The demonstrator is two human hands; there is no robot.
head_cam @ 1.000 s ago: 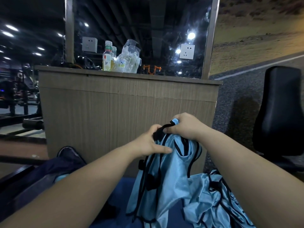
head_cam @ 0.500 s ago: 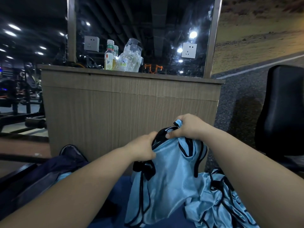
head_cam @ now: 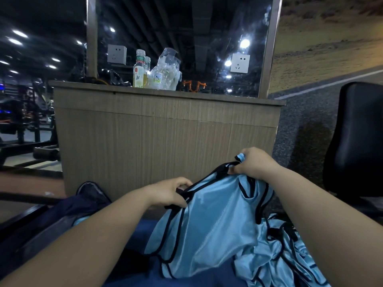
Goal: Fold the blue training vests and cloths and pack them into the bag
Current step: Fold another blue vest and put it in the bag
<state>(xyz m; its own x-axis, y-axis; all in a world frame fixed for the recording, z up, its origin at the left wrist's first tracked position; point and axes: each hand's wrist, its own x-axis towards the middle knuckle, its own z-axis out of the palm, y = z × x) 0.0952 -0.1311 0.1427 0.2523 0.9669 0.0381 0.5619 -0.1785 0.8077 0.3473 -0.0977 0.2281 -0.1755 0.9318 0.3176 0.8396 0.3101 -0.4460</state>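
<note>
A light blue training vest (head_cam: 211, 224) with black trim hangs spread between my hands over a dark blue surface (head_cam: 143, 235). My left hand (head_cam: 172, 191) pinches its black edge at the lower left. Higher up on the right, my right hand (head_cam: 255, 162) grips the vest's top corner. More crumpled blue vests (head_cam: 286, 257) lie in a heap at the lower right, partly behind my right forearm. A dark navy bag (head_cam: 83, 206) sits at the left, partly hidden by my left arm.
A wooden counter (head_cam: 165, 131) stands close ahead, with a drink bottle (head_cam: 140, 72) and clear plastic bags (head_cam: 165, 73) on top. A black padded seat (head_cam: 356, 141) is at the right. Gym equipment (head_cam: 24, 125) stands at the far left.
My hands have moved apart, the left one down and leftward, the right one staying high. The vest, bunched a second ago, now hangs spread open between them.
</note>
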